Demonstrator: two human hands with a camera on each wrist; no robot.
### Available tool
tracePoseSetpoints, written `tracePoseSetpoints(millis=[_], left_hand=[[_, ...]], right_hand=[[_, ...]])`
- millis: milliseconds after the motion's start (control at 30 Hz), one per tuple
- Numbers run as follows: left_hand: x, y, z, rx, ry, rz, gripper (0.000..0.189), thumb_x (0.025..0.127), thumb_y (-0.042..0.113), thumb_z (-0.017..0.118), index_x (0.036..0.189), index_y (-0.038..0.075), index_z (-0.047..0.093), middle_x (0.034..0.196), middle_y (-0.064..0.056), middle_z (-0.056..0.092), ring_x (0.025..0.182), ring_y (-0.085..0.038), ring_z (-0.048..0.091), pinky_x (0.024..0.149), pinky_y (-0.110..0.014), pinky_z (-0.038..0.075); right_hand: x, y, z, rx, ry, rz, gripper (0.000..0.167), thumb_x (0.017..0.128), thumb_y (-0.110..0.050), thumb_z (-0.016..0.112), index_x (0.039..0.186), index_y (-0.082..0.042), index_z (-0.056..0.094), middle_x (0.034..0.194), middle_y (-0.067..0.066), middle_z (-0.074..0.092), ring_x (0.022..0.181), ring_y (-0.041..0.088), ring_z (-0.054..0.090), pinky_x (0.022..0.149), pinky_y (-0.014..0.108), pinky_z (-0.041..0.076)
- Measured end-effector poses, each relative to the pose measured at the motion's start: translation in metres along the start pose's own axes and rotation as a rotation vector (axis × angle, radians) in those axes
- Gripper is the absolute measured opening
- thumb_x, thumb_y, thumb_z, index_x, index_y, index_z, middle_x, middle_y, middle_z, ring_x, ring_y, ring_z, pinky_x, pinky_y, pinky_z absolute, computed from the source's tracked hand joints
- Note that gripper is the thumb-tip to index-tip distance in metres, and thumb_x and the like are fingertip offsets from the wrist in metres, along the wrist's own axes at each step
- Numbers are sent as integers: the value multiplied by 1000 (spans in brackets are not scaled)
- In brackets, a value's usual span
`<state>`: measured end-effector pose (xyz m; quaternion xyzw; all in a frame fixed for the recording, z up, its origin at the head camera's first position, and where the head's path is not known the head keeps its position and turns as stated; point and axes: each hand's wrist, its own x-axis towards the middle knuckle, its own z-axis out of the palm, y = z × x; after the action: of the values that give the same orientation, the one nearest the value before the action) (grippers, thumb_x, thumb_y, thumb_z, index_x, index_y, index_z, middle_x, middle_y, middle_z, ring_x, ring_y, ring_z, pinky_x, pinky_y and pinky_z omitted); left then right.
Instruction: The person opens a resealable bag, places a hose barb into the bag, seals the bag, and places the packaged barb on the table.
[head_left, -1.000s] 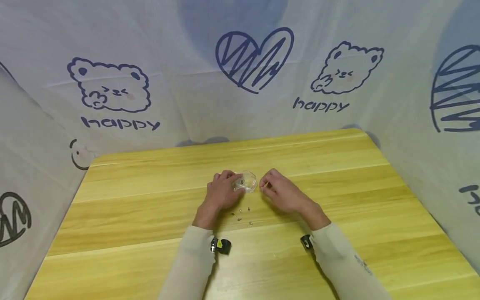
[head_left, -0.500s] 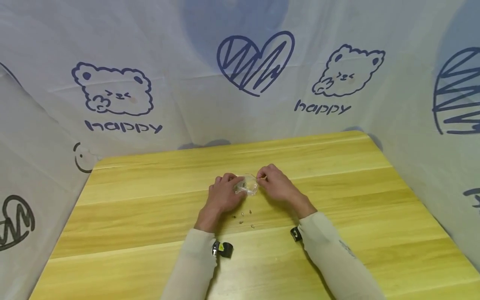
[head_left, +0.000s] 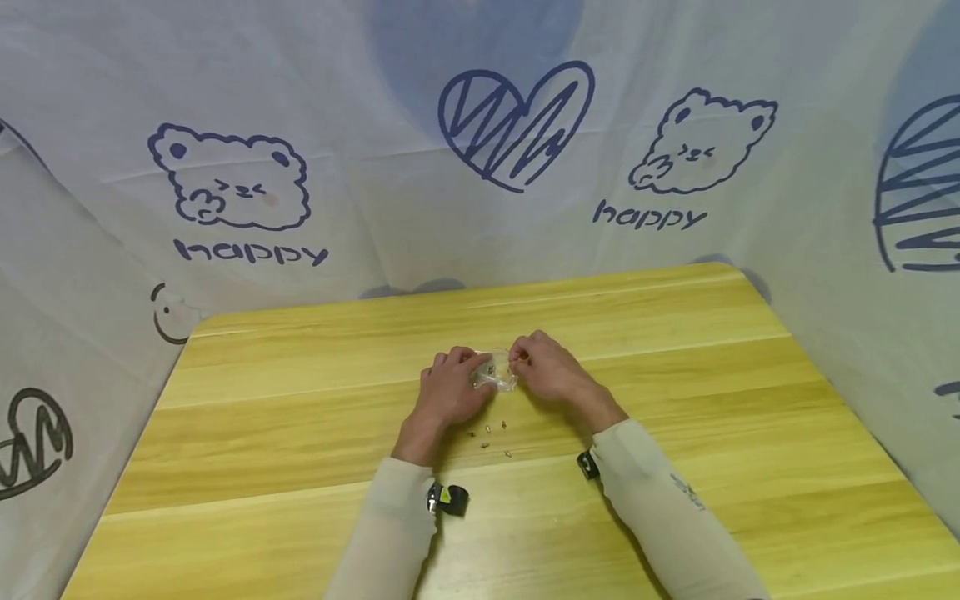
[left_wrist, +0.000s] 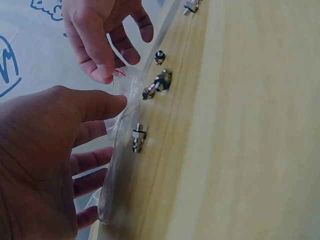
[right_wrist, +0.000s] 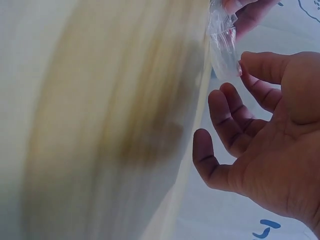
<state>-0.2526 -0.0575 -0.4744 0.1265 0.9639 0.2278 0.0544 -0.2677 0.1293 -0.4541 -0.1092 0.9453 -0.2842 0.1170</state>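
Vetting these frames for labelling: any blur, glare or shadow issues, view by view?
Left wrist: metal parts legible, slightly soft; table grain smeared at right. Right wrist: table heavily blurred, with a soft dark patch, likely shadow; clear bag shows bright highlights. Head: pale sheen on the near tabletop; metal parts too small for detail.

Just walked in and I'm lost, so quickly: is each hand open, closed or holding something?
Left hand: closed, holding the clear plastic bag.
Right hand: closed at thumb and forefinger, pinching that bag's edge.
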Motion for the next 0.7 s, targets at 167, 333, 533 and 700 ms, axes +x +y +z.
tracePoseSetpoints(millis=[167, 333, 533, 700], left_hand=[[1, -1, 0, 4, 1, 5, 51, 92, 39, 59, 141, 27, 52, 143, -6, 47, 125, -29, 42, 105, -51, 34], [1, 0, -1, -1, 2, 10, 51, 92, 39, 59, 141, 26, 52, 143, -6, 47, 124, -29, 42, 104, -50, 35], [2, -1, -2, -6, 3, 11, 50, 92, 38, 59, 140, 26, 53, 142, -6, 47, 124, -29, 42, 103, -50, 35], [1, 0, -2, -9, -2, 11, 50, 92, 38, 59, 140, 26, 52, 142, -7, 47, 123, -29, 42, 102, -50, 36]], right_hand=[[-6, 1, -4, 21, 2, -5, 14, 99, -22, 53, 108, -17, 62, 110, 6, 54, 100, 22, 54, 89, 40, 47], [-16, 3, -7, 19, -1, -40, 18, 96, -20, 55, 111, -15, 63, 107, 6, 55, 97, 21, 53, 87, 39, 46], [-24, 7, -7, 10, -26, -79, 19, 95, -17, 56, 111, -14, 63, 102, 3, 58, 93, 18, 53, 85, 37, 46], [-30, 9, -6, -13, -61, -111, 19, 95, -17, 58, 113, -16, 64, 105, 1, 63, 99, 17, 58, 90, 39, 48]])
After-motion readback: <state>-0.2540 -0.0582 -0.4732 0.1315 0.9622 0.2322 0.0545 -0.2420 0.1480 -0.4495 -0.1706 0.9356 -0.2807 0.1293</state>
